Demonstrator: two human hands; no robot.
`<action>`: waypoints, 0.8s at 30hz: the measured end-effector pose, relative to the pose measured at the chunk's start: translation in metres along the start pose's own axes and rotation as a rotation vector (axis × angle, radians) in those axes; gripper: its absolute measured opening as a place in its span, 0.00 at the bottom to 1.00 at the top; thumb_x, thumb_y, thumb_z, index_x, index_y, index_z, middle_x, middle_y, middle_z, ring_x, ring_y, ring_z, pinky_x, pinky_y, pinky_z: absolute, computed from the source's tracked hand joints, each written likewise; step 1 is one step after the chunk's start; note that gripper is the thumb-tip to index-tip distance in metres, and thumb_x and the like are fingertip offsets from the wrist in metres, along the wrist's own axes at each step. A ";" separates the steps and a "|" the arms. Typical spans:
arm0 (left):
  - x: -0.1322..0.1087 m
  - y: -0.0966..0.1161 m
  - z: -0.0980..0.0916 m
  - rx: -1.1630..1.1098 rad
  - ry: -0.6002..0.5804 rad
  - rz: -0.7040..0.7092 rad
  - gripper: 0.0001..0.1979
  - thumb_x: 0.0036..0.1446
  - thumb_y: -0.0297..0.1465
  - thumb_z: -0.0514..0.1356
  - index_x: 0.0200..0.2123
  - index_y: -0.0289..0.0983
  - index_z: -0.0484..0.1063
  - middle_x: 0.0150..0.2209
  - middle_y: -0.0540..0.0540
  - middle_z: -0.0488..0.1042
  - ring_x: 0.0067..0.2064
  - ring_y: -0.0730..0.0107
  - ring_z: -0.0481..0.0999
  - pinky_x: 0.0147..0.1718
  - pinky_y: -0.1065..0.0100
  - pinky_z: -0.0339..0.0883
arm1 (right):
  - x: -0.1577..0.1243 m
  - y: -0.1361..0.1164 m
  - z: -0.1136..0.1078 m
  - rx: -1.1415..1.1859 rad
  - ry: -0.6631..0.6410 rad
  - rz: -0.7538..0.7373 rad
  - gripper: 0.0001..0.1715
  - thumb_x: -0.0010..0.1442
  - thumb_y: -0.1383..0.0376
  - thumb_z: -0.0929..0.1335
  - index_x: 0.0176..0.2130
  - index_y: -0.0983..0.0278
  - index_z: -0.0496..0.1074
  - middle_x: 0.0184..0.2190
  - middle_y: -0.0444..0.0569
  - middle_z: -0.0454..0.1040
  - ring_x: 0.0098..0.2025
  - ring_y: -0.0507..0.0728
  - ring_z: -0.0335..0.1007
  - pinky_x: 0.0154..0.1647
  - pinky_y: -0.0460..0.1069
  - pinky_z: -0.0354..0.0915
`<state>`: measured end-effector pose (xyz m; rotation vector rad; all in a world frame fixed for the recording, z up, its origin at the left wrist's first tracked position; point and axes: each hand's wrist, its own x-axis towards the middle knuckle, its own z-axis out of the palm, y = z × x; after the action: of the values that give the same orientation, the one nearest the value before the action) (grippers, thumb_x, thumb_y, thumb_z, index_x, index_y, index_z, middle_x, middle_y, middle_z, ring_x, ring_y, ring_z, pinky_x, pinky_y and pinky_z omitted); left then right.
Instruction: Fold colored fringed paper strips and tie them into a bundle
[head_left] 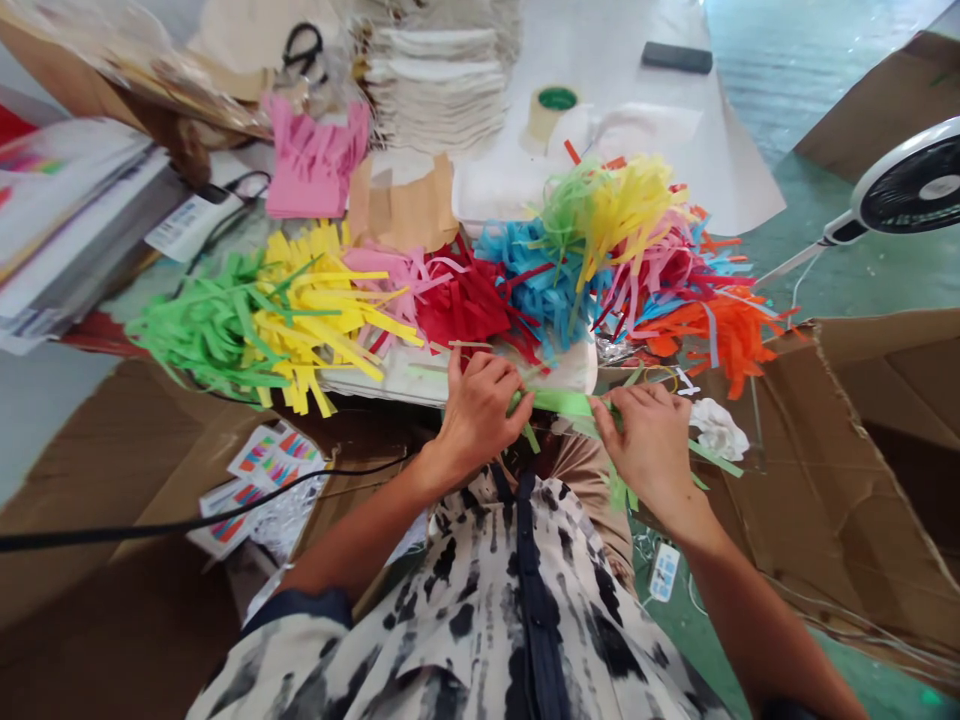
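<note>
A light green paper strip [562, 402] stretches between my two hands at the table's front edge, with fringed ends hanging below it. My left hand [486, 408] is closed on its left end. Around its other end the fingers of my right hand [646, 440] are wrapped. Just beyond lie paper tassels: green [202, 320], yellow [322, 310], pink [390, 275], red [469, 300] and blue [536, 285]. A mixed pile with an orange tassel [716, 325] sits at the right.
Pink cut paper [319, 160], black scissors [302, 50], stacked white sheets [439, 85] and a tape roll [553, 112] lie farther back. A fan [911, 185] stands right. Cardboard boxes [847, 480] flank me; a black cable [225, 515] crosses the left side.
</note>
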<state>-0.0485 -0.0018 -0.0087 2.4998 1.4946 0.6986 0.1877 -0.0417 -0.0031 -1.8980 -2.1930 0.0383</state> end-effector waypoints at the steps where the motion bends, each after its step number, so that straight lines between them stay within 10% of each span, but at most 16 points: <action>1: 0.002 0.000 0.001 0.012 -0.003 -0.001 0.09 0.68 0.36 0.62 0.35 0.39 0.77 0.42 0.44 0.80 0.51 0.52 0.73 0.67 0.33 0.53 | 0.001 -0.001 0.000 -0.022 -0.002 0.003 0.23 0.76 0.54 0.61 0.35 0.62 0.75 0.35 0.53 0.81 0.46 0.64 0.68 0.46 0.58 0.50; 9: 0.010 0.002 0.002 0.141 -0.028 0.025 0.11 0.67 0.37 0.62 0.34 0.37 0.78 0.39 0.41 0.79 0.47 0.51 0.74 0.64 0.31 0.58 | 0.001 -0.012 0.000 -0.146 0.047 0.004 0.21 0.75 0.57 0.60 0.37 0.63 0.75 0.35 0.57 0.80 0.47 0.67 0.66 0.50 0.61 0.52; 14: 0.007 0.009 0.008 0.170 0.110 0.160 0.09 0.70 0.32 0.61 0.50 0.42 0.78 0.53 0.43 0.80 0.57 0.53 0.75 0.74 0.27 0.38 | -0.012 -0.019 0.007 -0.049 0.189 -0.079 0.15 0.72 0.65 0.66 0.55 0.59 0.76 0.54 0.53 0.81 0.60 0.66 0.67 0.62 0.65 0.51; 18: 0.008 0.003 0.012 0.113 0.067 0.449 0.08 0.71 0.29 0.61 0.45 0.46 0.79 0.42 0.54 0.83 0.56 0.63 0.79 0.77 0.31 0.29 | -0.031 -0.011 0.018 0.002 0.203 -0.304 0.26 0.69 0.73 0.67 0.60 0.51 0.72 0.56 0.42 0.82 0.61 0.61 0.72 0.66 0.64 0.50; 24: 0.000 -0.013 0.006 0.113 0.058 0.565 0.12 0.71 0.26 0.59 0.51 0.46 0.80 0.48 0.54 0.85 0.53 0.64 0.83 0.76 0.30 0.22 | -0.052 0.031 -0.002 -0.064 0.373 -0.296 0.17 0.60 0.72 0.72 0.47 0.53 0.78 0.46 0.39 0.86 0.57 0.65 0.77 0.64 0.66 0.54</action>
<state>-0.0559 0.0058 -0.0188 3.0413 0.8469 0.7793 0.2253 -0.0880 -0.0148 -1.4452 -2.1997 -0.4080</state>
